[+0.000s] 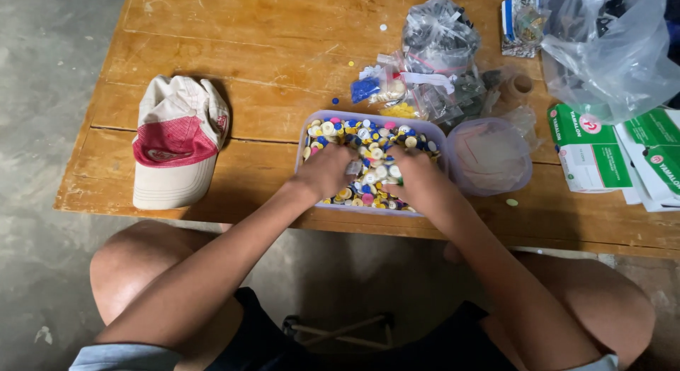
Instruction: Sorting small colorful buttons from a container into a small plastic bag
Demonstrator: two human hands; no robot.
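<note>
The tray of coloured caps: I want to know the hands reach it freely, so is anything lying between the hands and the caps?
Nothing visible does. The left hand and right hand are already down in the tray, resting on the coloured caps.

Both hands (pixel 372 174) forward, close together, fingers curled down.
</note>
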